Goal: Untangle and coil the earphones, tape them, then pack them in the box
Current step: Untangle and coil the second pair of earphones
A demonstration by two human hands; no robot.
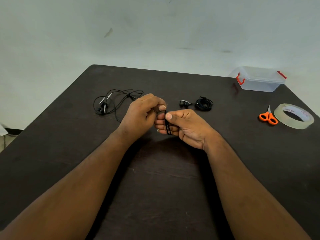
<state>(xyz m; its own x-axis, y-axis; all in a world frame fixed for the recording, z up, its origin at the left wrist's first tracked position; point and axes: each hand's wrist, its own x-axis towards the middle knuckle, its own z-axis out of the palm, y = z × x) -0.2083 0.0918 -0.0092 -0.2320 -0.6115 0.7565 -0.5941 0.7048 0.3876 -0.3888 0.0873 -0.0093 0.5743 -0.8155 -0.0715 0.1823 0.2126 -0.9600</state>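
You hold a small black coil of earphone cable (167, 125) between both hands above the table (155, 187). Your right hand (185, 127) grips it with curled fingers, and your left hand (143, 113) pinches its top. Left of the coil lie loose earphones (112, 103); right of it lie coiled earphones (202, 104), then scissors (268, 116) and tape (294, 116). The box (259, 80) stands far right behind.

Both bare forearms reached forward, converging at centre. Left hand (141, 112) curled, knuckles up, thumb tip meeting right hand's thumb. Right hand (183, 126) curled, palm leftward, fingers and thumb pinching thin black cord (167, 126).
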